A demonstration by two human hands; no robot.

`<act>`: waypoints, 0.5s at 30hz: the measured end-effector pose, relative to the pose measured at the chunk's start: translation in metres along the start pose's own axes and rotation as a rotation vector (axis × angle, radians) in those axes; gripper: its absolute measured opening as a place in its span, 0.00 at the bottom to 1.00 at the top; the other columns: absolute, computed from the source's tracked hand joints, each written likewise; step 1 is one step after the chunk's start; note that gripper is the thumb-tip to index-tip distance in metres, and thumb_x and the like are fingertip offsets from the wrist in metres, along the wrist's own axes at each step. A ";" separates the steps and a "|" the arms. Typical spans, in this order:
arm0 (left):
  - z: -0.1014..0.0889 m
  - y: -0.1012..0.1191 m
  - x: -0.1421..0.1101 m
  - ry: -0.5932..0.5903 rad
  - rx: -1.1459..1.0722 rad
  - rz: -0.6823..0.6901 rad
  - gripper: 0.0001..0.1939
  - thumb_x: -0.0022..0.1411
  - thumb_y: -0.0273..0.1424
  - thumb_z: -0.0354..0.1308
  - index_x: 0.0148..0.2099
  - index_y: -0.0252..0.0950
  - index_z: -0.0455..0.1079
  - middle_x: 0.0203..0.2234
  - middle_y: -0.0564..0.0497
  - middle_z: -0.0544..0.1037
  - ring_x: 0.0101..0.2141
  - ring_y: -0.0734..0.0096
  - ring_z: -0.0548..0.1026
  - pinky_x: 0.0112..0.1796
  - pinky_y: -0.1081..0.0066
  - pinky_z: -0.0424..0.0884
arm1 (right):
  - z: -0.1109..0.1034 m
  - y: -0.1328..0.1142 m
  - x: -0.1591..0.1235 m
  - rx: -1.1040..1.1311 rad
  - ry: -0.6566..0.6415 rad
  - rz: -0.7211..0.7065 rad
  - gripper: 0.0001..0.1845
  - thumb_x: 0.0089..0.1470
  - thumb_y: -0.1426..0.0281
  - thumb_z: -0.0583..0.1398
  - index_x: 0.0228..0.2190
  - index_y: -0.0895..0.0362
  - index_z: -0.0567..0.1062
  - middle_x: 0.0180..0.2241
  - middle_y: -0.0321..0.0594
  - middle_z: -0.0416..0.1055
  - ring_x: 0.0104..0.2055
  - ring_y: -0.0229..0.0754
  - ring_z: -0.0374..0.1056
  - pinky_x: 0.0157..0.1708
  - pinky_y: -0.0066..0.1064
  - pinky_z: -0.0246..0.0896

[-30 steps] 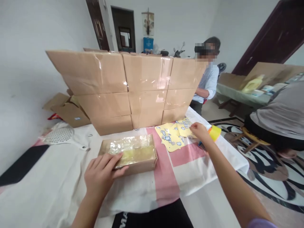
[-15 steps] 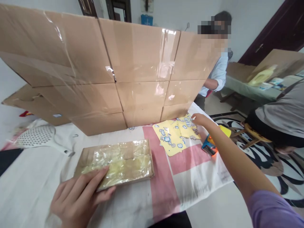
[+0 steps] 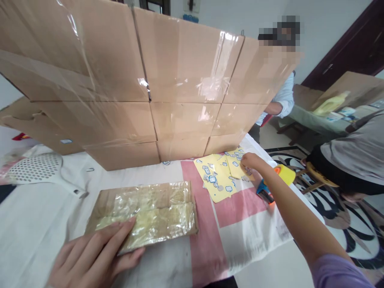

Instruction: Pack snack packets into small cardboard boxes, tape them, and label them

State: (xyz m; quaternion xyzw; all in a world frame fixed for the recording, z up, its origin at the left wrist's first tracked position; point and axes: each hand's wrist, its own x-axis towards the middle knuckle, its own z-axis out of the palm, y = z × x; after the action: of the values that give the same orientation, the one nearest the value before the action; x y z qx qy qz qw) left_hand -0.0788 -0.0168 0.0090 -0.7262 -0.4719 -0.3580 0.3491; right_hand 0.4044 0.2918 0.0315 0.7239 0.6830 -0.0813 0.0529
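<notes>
My left hand (image 3: 99, 248) grips the near left edge of a flat cardboard piece (image 3: 171, 216) wrapped in shiny clear tape. Its fingers lie across the top, and the thumb is at the near edge. Further right, my right hand (image 3: 251, 161) is over the right end of yellow paper sheets (image 3: 217, 176) dotted with small blue-outlined cut-outs or stickers. Its fingers are curled in, and whatever they pinch is hidden. Just below my right forearm lies a blue and orange tape dispenser (image 3: 265, 193) with a yellow roll (image 3: 286, 174) near it.
A tall cardboard panel (image 3: 186, 68) with taped seams stands along the back of the table. At left lies a white perforated paddle (image 3: 37, 170). A person in a light shirt (image 3: 285, 96) is behind the panel; another in grey (image 3: 354, 148) sits at right.
My right hand has moved down a little over the yellow sheets, and its fingers are now curled. My left hand stays on the cardboard. The whole view has shifted slightly.
</notes>
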 end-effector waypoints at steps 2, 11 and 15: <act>-0.001 0.000 0.000 -0.033 -0.016 -0.003 0.26 0.61 0.47 0.69 0.58 0.42 0.78 0.26 0.52 0.83 0.23 0.67 0.74 0.29 0.65 0.65 | -0.002 0.005 -0.009 0.028 0.048 0.017 0.09 0.53 0.73 0.59 0.29 0.59 0.81 0.29 0.46 0.80 0.34 0.46 0.74 0.31 0.30 0.59; -0.003 -0.001 0.003 -0.042 0.034 0.048 0.24 0.65 0.44 0.65 0.59 0.38 0.76 0.25 0.50 0.81 0.24 0.65 0.72 0.28 0.64 0.63 | 0.025 -0.002 -0.040 0.066 0.314 0.101 0.18 0.65 0.67 0.51 0.43 0.63 0.79 0.53 0.60 0.73 0.48 0.55 0.73 0.41 0.37 0.62; -0.004 0.002 0.006 -0.060 0.004 0.016 0.23 0.66 0.43 0.65 0.58 0.36 0.76 0.25 0.48 0.81 0.26 0.63 0.73 0.29 0.63 0.63 | 0.032 -0.001 -0.043 0.180 0.483 0.150 0.18 0.63 0.66 0.52 0.44 0.62 0.78 0.59 0.60 0.66 0.48 0.56 0.72 0.44 0.40 0.63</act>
State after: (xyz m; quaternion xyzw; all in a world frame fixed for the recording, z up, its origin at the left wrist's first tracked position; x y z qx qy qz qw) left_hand -0.0755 -0.0182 0.0160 -0.7396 -0.4771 -0.3322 0.3391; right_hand 0.3998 0.2437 0.0083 0.7727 0.6103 0.0377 -0.1703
